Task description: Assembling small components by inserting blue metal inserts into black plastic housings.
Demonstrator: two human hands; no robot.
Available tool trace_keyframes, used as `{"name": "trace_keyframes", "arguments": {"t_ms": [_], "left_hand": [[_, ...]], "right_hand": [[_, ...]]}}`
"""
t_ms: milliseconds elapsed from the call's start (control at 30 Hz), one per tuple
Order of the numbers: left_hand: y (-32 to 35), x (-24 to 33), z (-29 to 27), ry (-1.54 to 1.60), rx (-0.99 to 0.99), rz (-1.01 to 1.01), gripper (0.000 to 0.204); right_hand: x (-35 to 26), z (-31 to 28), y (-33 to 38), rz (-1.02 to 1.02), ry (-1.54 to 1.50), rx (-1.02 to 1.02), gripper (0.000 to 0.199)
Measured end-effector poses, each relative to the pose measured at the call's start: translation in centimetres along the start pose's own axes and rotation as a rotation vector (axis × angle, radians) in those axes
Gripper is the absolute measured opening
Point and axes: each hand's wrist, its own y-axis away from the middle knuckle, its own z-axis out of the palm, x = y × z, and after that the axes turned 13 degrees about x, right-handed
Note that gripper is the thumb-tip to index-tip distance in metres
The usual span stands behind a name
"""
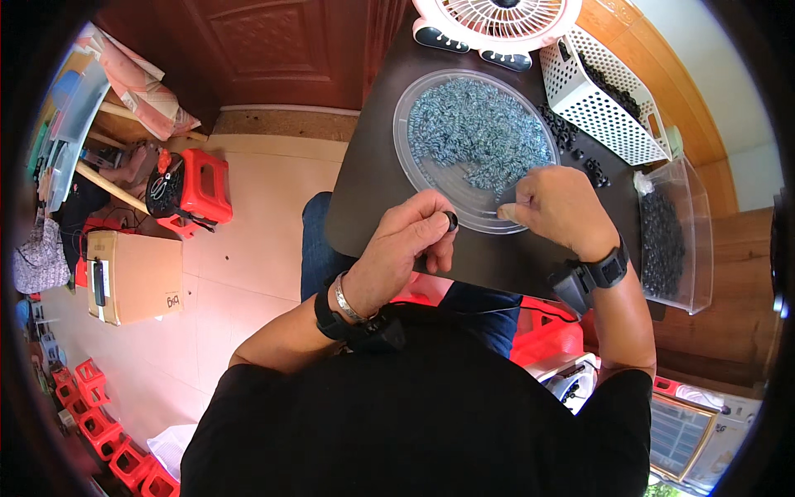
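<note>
At the near edge of the dark desk (364, 190), the left hand (406, 244) pinched a small black ring (451, 220) between thumb and fingertips, while the right hand (556, 207), at its three o'clock, closed its fingers on a pale bit at the round clear tray's (406, 124) rim. From the right hand, that tray's blue-grey pieces (480, 128) lay at eleven o'clock, nearer it than the left. At one o'clock stood a white basket (596, 99) of black rings, and at three o'clock a clear bin (691, 248) of more.

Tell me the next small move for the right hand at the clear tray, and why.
Probably bring the right hand toward the left hand. The left hand's grip holds a small black ring at its fingertips, while the right hand's fingers pinch at the edge of the blue-grey pieces in the clear round tray. What it has pinched is too small to tell.
</note>
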Motion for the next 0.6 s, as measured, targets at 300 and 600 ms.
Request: {"name": "trace_keyframes", "arguments": {"t_ms": [300, 600], "left_hand": [[0.0, 0.1, 0.2, 0.005, 0.007, 0.010, 0.030], [0.0, -0.1, 0.1, -0.001, 0.018, 0.016, 0.029]], "right_hand": [[0.0, -0.3, -1.2, -0.016, -0.013, -0.170, 0.024], [0.1, 0.3, 0.9, -0.086, -0.072, -0.012, 0.011]]}}
